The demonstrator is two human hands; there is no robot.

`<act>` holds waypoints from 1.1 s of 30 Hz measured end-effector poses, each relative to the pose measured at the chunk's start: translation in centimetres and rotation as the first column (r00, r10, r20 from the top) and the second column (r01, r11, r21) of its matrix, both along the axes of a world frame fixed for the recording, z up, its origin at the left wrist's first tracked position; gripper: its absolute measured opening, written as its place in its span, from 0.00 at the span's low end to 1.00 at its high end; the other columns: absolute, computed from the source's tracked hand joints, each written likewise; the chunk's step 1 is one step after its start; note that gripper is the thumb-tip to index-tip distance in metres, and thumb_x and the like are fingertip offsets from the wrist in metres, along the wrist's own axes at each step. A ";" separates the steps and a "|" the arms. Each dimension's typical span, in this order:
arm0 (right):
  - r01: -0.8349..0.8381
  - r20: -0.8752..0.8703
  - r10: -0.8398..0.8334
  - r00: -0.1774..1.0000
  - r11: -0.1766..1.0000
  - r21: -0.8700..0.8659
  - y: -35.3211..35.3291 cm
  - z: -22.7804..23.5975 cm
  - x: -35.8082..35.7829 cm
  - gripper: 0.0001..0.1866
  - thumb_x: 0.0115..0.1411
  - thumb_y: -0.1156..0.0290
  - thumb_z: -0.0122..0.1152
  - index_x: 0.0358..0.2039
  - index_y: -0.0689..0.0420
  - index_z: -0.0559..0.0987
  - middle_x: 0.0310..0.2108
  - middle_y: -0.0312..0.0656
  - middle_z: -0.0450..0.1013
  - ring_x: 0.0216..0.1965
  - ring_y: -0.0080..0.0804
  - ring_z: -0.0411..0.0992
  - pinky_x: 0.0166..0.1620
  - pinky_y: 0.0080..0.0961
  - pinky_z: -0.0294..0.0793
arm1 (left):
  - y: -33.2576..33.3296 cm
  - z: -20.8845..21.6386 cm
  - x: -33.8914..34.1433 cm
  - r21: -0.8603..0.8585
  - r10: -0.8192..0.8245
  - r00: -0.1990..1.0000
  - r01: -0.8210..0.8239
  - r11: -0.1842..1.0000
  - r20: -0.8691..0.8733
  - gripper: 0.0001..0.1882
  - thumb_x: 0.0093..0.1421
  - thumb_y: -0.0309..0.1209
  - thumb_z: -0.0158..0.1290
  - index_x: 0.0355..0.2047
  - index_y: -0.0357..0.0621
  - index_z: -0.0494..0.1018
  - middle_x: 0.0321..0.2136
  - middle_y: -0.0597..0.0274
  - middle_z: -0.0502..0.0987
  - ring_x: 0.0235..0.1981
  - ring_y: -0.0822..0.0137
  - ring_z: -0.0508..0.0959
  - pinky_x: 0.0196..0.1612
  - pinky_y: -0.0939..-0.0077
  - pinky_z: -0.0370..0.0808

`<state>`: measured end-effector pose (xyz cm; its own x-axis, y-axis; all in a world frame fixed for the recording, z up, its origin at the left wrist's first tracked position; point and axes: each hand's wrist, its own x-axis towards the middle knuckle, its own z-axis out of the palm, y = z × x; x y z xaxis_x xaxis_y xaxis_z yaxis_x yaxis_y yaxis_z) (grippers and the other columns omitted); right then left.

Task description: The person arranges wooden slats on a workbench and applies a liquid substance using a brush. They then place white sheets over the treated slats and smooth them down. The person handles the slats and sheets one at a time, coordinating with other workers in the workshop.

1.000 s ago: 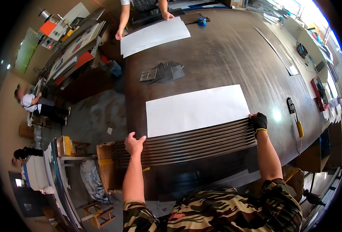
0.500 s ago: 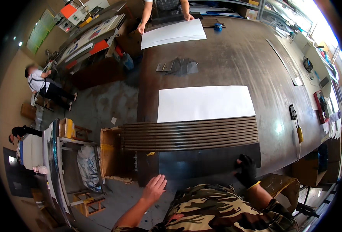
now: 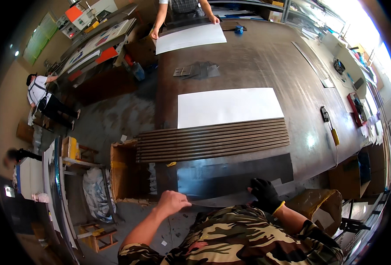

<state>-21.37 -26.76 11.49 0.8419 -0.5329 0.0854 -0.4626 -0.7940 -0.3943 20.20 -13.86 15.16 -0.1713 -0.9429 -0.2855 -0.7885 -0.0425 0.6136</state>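
Note:
A dark, glossy flat sheet (image 3: 222,174) lies along the near edge of the table. A thin clear film (image 3: 220,201) lifts from its near side and hangs over the edge in front of me. My bare left hand (image 3: 172,202) is closed, pinching the film's left end. My right hand (image 3: 265,194), in a black glove with bare fingertips, is curled on the film farther right. Just beyond lies a row of long brown ridged strips (image 3: 213,140), side by side. A blank white sheet (image 3: 228,107) rests behind them.
Across the table (image 3: 248,57) a person holds a stack of white sheets (image 3: 191,37). Small dark plates (image 3: 197,70) lie mid-table. An open cardboard box (image 3: 127,174) stands at the left edge, and a yellow-handled tool (image 3: 334,136) with a cable lies right. Others stand at far left.
My left hand has gone from lying flat at the edge to a pinch on the clear film. My right hand has moved left, and the film now shows raised between them.

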 end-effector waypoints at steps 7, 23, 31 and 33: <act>0.032 0.055 -0.032 0.998 0.999 0.000 1.2 0.8 2.2 0.34 0.46 0.42 0.71 0.46 0.54 0.79 0.54 0.55 0.69 0.57 0.57 0.65 0.56 0.50 0.66 | -0.5 2.0 0.3 -0.151 0.041 0.999 -0.036 0.988 0.033 0.11 0.55 0.39 0.63 0.26 0.44 0.82 0.24 0.58 0.82 0.26 0.57 0.82 0.30 0.66 0.76; 0.028 -0.170 0.012 0.985 0.973 0.227 0.9 -1.4 11.2 0.11 0.55 0.61 0.61 0.36 0.52 0.83 0.39 0.47 0.79 0.42 0.48 0.77 0.46 0.43 0.76 | 2.9 0.7 -6.1 -0.737 0.132 0.968 0.070 0.672 0.213 0.12 0.53 0.30 0.64 0.38 0.45 0.78 0.38 0.62 0.75 0.42 0.59 0.76 0.45 0.62 0.75; -0.118 -0.152 0.142 0.978 0.981 0.153 -1.7 0.9 12.1 0.15 0.60 0.56 0.58 0.34 0.53 0.84 0.34 0.53 0.79 0.37 0.53 0.78 0.41 0.43 0.78 | 3.7 -8.9 -9.0 -0.598 0.085 0.972 0.064 0.799 0.217 0.19 0.58 0.35 0.57 0.49 0.42 0.76 0.50 0.60 0.75 0.50 0.60 0.74 0.57 0.60 0.70; -0.094 -0.274 0.154 0.949 0.971 0.219 -2.0 2.5 12.8 0.18 0.59 0.51 0.59 0.35 0.53 0.84 0.35 0.53 0.80 0.37 0.52 0.79 0.41 0.43 0.77 | 4.8 -8.8 -8.7 -0.559 0.092 0.965 0.065 0.827 0.247 0.21 0.58 0.36 0.57 0.51 0.42 0.75 0.51 0.59 0.75 0.51 0.60 0.73 0.59 0.59 0.68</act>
